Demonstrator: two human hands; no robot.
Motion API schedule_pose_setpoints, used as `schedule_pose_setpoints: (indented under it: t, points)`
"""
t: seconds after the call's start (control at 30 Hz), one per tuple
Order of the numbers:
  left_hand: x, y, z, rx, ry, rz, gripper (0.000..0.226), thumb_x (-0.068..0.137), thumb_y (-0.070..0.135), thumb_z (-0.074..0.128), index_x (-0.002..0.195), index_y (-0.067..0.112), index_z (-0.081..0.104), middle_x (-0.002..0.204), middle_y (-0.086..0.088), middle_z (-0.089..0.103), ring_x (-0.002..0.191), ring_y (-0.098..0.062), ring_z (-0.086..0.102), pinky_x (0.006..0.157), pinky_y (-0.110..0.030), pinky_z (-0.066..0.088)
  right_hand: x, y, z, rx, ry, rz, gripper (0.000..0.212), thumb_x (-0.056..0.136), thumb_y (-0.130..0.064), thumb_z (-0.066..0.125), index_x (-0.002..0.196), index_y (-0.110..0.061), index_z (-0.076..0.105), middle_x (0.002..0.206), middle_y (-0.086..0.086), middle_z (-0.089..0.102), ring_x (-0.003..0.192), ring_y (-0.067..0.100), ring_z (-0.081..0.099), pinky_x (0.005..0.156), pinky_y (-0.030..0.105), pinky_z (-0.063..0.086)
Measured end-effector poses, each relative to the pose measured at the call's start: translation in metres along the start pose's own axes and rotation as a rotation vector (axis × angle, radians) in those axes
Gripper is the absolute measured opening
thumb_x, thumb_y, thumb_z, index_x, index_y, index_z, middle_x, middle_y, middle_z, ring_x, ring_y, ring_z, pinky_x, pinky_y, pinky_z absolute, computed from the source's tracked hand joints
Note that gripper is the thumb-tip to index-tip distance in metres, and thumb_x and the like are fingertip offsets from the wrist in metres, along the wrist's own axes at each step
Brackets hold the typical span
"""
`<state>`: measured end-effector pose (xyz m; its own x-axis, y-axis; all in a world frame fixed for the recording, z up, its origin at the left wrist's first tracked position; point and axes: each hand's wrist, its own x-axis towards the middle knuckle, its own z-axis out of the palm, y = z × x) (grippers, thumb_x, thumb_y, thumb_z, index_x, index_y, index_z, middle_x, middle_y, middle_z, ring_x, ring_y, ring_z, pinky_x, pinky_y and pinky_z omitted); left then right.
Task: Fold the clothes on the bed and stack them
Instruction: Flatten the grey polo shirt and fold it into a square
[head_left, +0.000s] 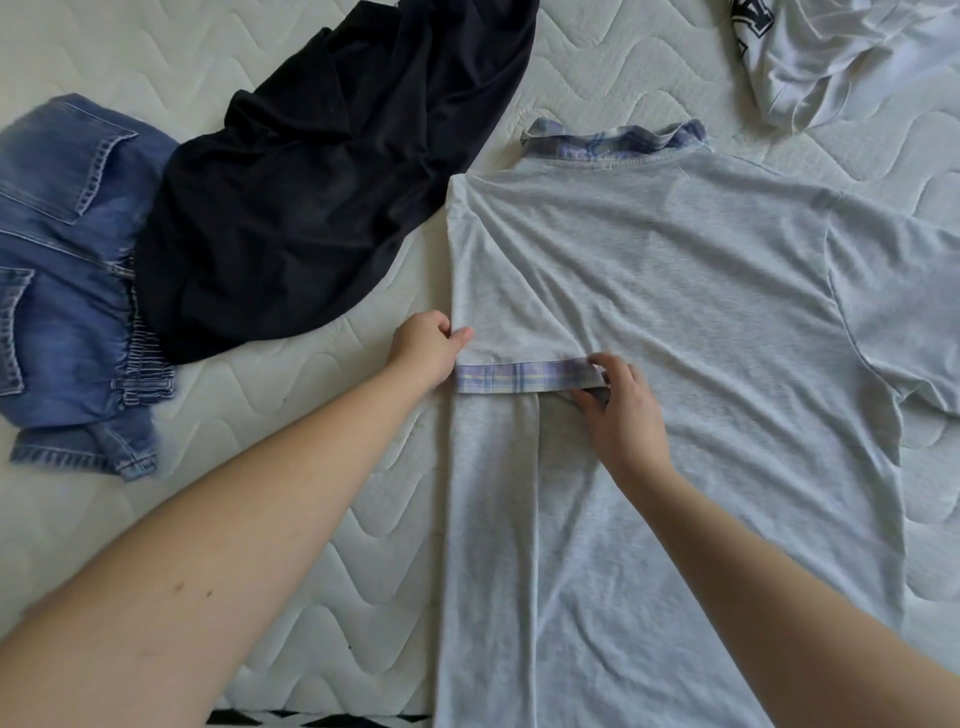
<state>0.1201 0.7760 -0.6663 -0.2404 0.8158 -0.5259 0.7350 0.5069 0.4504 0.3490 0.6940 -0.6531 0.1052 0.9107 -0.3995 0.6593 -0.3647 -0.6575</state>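
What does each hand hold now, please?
Left hand: pinches the grey shirt at its folded edge.
Right hand: grips the plaid cuff.

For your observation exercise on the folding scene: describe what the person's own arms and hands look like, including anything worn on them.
Both forearms are bare; no sleeve, watch, bracelet or glove shows. The left hand and right hand carry no visible rings. Fingernails look short and unpainted.

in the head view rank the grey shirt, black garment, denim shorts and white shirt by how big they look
1. grey shirt
2. black garment
3. denim shorts
4. white shirt, though cut off by the frame edge, so unsure
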Motion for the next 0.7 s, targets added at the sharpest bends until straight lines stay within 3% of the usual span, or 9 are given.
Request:
schedule_pose_setpoints:
  t: [0.13,0.23,0.43,0.57,0.7]
  points:
    - [-0.013,-0.003,0.002,-0.011,0.118,-0.005,0.024,0.095,0.038,0.058,0.088,0.016,0.054,0.074,0.004,0.056,0.074,-0.021,0.053,0.065,-0.027,0.035,0.002,0.003,-0.007,-0.011,-0.024,0.030,0.026,0.096,-0.022,0.061,0.121,-0.015,0.060,0.111,0.006,0.065,0.098,0.021,0.060,0.077,0.030,0.046]
    - [-0.022,0.000,0.010,-0.006,0.106,-0.016,0.030,0.092,0.045,0.062,0.094,0.016,0.052,0.086,0.001,0.059,0.077,-0.019,0.053,0.067,-0.027,0.036,0.001,0.005,-0.009,-0.047,-0.042,0.040,0.029,0.095,-0.025,0.062,0.122,-0.016,0.058,0.109,0.004,0.064,0.098,0.022,0.059,0.080,0.035,0.049]
    - [-0.035,-0.005,0.016,-0.038,0.058,-0.083,0.028,0.090,0.032,0.068,0.104,0.016,0.049,0.096,-0.001,0.058,0.077,-0.019,0.054,0.067,-0.027,0.038,0.001,0.012,-0.009,-0.013,-0.041,0.143,0.024,0.095,-0.033,0.063,0.111,-0.016,0.061,0.092,-0.003,0.062,0.069,0.008,0.054,0.053,0.024,0.039]
    - [-0.044,-0.009,0.017,-0.035,0.089,-0.090,0.022,0.092,0.029,0.065,0.104,0.014,0.053,0.101,-0.006,0.062,0.084,-0.023,0.055,0.071,-0.028,0.039,-0.002,0.018,-0.009,0.009,-0.021,0.167,0.019,0.096,-0.025,0.062,0.111,-0.014,0.061,0.091,-0.002,0.063,0.067,0.005,0.053,0.053,0.023,0.041]
    - [-0.059,-0.008,0.017,0.019,0.167,-0.008,0.030,0.090,0.031,0.066,0.103,0.018,0.042,0.112,-0.005,0.053,0.093,-0.025,0.053,0.077,-0.035,0.043,-0.006,0.021,-0.015,-0.012,0.021,0.133,0.020,0.096,-0.028,0.060,0.113,-0.019,0.058,0.093,-0.005,0.059,0.071,0.005,0.053,0.053,0.024,0.039]
